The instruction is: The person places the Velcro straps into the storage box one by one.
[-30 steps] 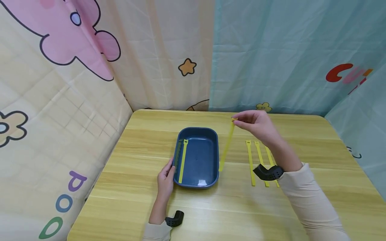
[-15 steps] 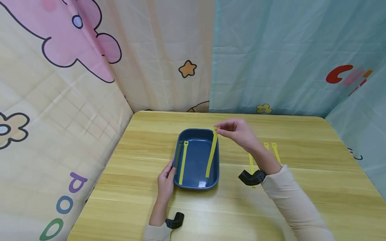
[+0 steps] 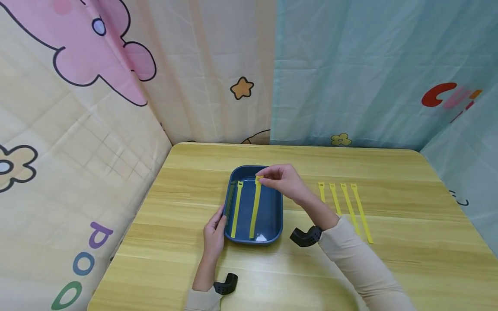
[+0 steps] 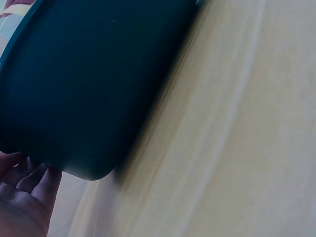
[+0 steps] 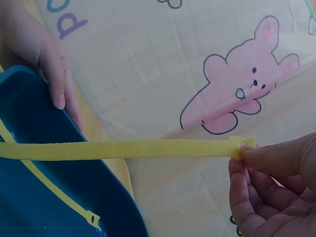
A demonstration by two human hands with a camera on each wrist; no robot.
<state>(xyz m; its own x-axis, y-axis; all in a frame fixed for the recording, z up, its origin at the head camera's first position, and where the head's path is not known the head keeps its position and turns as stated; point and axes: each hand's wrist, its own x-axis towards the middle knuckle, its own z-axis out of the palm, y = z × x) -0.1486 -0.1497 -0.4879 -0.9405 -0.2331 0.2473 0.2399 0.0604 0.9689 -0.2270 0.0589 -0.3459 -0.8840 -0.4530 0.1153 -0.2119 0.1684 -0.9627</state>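
Note:
My right hand (image 3: 287, 182) pinches a yellow hook-and-loop cable tie (image 3: 254, 212) by its slotted head, thumb against fingers. The tie hangs down over the blue plastic tray (image 3: 272, 211), its tail near the tray's near end. In the right wrist view the held tie (image 5: 123, 149) stretches flat from the fingertips across the tray rim. Another yellow cable tie (image 3: 236, 211) lies lengthwise along the left side of the tray floor. My left hand (image 3: 214, 233) grips the tray's left rim, with its fingers (image 4: 47, 190) against the outer wall in the left wrist view.
Several more yellow cable ties (image 3: 348, 203) lie side by side on the wooden table (image 3: 175, 216), right of the tray, partly covered by the right forearm. Printed curtains (image 3: 218, 65) stand behind the table and at both sides.
My right hand has carried the cable tie leftward from right of the tray to above its middle. The loose ties on the table show more now. The left hand and tray stay put.

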